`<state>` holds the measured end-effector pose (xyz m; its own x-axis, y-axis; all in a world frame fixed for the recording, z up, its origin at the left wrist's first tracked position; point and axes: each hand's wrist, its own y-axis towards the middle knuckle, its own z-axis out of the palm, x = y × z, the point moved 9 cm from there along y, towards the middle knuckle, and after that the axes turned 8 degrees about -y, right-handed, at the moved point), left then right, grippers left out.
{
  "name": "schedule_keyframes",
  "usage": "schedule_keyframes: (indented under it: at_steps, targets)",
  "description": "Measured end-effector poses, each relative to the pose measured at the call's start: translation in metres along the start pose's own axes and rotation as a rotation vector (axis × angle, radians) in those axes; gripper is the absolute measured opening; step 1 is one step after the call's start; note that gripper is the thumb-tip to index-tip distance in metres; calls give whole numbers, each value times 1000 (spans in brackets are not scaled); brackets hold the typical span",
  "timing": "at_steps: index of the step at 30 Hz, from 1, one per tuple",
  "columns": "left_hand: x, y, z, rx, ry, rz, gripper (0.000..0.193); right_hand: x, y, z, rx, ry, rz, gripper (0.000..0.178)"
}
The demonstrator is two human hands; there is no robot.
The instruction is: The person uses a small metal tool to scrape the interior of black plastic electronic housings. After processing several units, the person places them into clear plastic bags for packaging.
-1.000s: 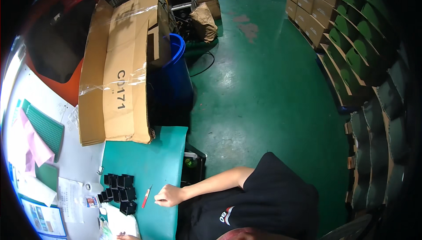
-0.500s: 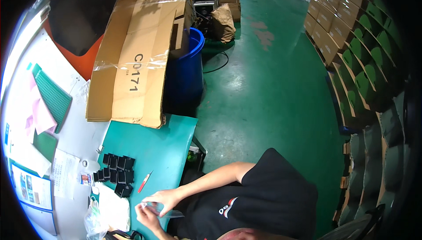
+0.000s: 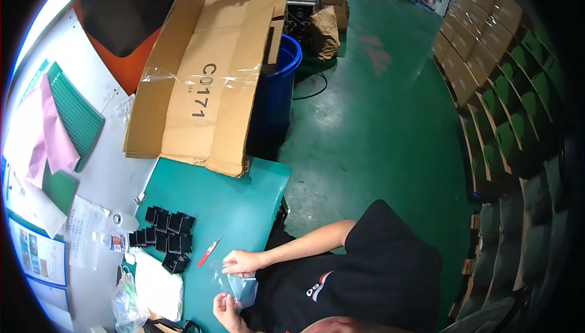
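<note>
A clear, thin plastic film [image 3: 242, 288], perhaps a bag, is stretched between my two hands above the near edge of the green mat [image 3: 234, 202]. My right hand [image 3: 242, 263], the upper one in view, pinches its top edge. Lower down, my left hand [image 3: 228, 310] has its fingertips closed on the opposite edge. Just past my right hand lies a red-handled craft knife [image 3: 209, 252] with a thin blade. Several small black box-shaped parts [image 3: 163, 233] stand grouped on the mat beyond the knife. A white packet [image 3: 159, 287] lies left of my hands.
A crumpled clear plastic bag [image 3: 128, 301] sits beside the packet. A small bottle [image 3: 113, 241] lies by the black parts. A large flattened cardboard box [image 3: 204, 89] covers the mat's far end, against a blue bin [image 3: 274, 98]. Stacked cartons [image 3: 469, 46] line the right side.
My hands have moved apart, spreading the film that was bunched between them. My right hand is now clear of the left. The whole view has shifted slightly.
</note>
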<state>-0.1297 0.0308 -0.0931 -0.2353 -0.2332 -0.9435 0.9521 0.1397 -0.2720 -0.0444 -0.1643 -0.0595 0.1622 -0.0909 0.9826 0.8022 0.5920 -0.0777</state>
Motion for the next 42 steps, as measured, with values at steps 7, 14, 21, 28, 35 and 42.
schedule_keyframes:
  at_steps: [7,14,21,28,35,42]
  targets:
    - [-7,-9,22,-240,-369,-29,11,3,-6,-26,-119,-156,61,43]
    - [23,1,14,-258,-213,82,16,17,0,-59,-285,-570,-60,23]
    - [-65,-5,50,-417,91,311,36,68,-12,20,-85,-643,-266,45]
    - [-53,20,47,-122,-327,99,35,23,32,59,215,-444,-156,35]
    - [-49,35,20,-26,-160,36,29,32,45,37,259,-258,194,17]
    - [-82,35,49,-97,411,284,23,72,40,25,-45,-726,-221,42]
